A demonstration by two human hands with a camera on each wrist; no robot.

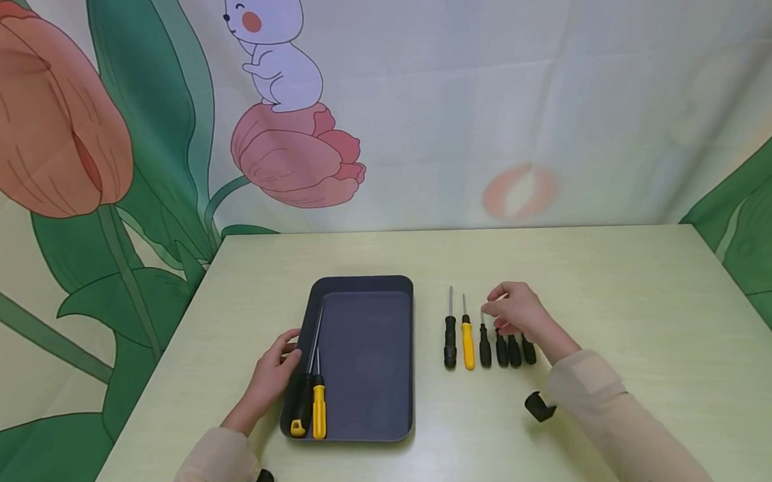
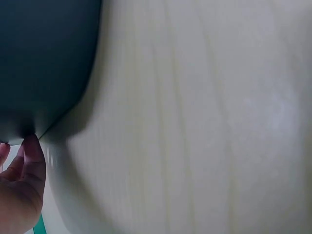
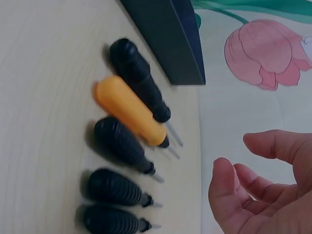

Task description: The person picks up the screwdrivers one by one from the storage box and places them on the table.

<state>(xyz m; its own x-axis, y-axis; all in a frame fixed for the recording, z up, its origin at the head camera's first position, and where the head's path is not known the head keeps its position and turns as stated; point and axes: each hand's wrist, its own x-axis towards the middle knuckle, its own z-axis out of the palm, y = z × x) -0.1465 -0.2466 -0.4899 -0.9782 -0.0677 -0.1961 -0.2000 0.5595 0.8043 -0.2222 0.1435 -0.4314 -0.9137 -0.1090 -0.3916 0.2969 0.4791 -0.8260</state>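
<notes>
A dark tray (image 1: 369, 368) lies on the table, holding a long screwdriver with a black and yellow handle (image 1: 301, 407) and a yellow-handled screwdriver (image 1: 319, 409) along its left side. My left hand (image 1: 269, 375) touches the tray's left edge with relaxed fingers; in the left wrist view its fingertips meet the tray wall. To the right lies a row: a black screwdriver (image 1: 450, 342), a yellow screwdriver (image 1: 467, 343) and several short black screwdrivers (image 1: 485, 347). Over the tips of the short ones hovers my right hand (image 1: 518, 309), thumb and fingers apart, nothing between them.
The pale table (image 1: 646, 300) extends to a printed cloth backdrop (image 1: 428, 129) behind it. A black device (image 1: 540, 407) sits under the right sleeve, and another (image 1: 260, 480) by the left sleeve. The tray wall (image 3: 170, 39) rises beside the screwdriver row.
</notes>
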